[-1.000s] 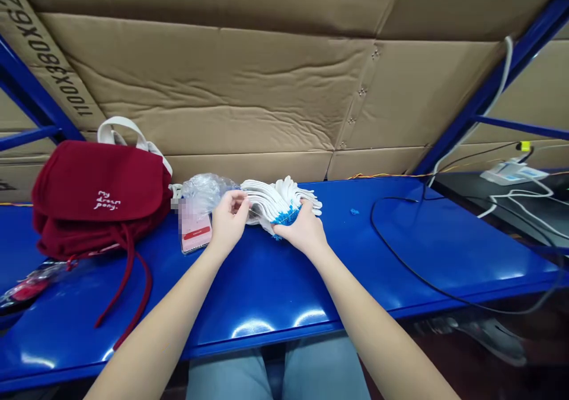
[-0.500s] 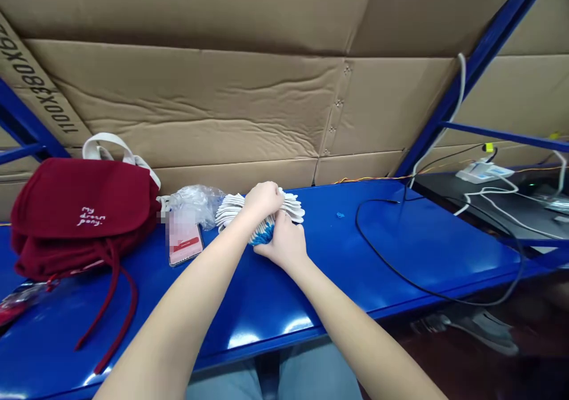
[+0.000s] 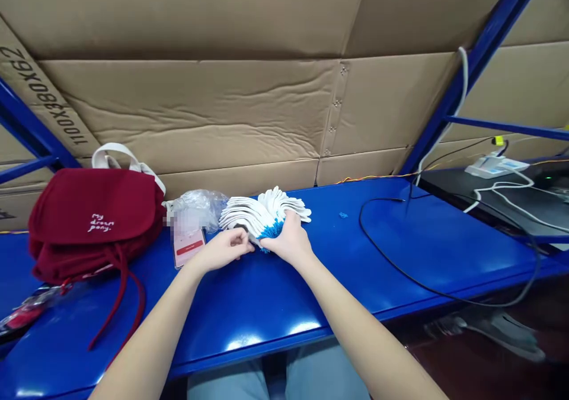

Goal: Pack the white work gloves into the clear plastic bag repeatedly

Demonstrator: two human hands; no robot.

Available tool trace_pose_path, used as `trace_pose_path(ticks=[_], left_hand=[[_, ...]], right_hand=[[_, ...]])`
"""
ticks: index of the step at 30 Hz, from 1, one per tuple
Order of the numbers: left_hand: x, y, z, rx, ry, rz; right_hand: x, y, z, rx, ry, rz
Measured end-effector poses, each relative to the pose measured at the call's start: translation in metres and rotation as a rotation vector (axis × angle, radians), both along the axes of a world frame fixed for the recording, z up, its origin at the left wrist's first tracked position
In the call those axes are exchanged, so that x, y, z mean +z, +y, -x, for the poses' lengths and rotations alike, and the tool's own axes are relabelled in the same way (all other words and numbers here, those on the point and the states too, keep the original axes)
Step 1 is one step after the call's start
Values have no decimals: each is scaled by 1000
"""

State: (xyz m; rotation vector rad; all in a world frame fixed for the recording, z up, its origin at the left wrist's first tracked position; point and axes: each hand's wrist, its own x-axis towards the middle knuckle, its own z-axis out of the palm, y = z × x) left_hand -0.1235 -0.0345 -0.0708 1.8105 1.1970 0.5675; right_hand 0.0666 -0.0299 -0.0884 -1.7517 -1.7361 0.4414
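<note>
A fanned bundle of white knit gloves with blue cuffs [image 3: 262, 211] sits on the blue bench [image 3: 284, 293] near the cardboard wall. My right hand [image 3: 290, 241] is wrapped round the blue cuff end of the bundle and holds it. My left hand [image 3: 224, 250] is curled at the bundle's lower left edge, its fingertips pinched against the nearest glove.
A dark red cloth bag [image 3: 91, 225] with white handles lies at the left. A phone [image 3: 187, 243] and crumpled clear plastic [image 3: 195, 201] lie beside the gloves. A black cable [image 3: 427, 252] loops over the right of the bench. A white power strip [image 3: 491, 166] sits at far right.
My left hand has come down from the top of the bundle to its lower left edge. The gloves have fanned open again. My right hand keeps its hold on the cuffs.
</note>
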Motion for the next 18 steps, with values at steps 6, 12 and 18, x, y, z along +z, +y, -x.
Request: trace_pose_path(ticks=[6, 12, 18], left_hand=[[-6, 15, 4, 170, 150, -160], [-4, 16, 11, 138, 108, -110], [-5, 47, 5, 407, -67, -133]], right_hand=[[-2, 1, -1, 17, 27, 13], [-6, 4, -3, 30, 32, -6], [-6, 2, 2, 30, -36, -9]])
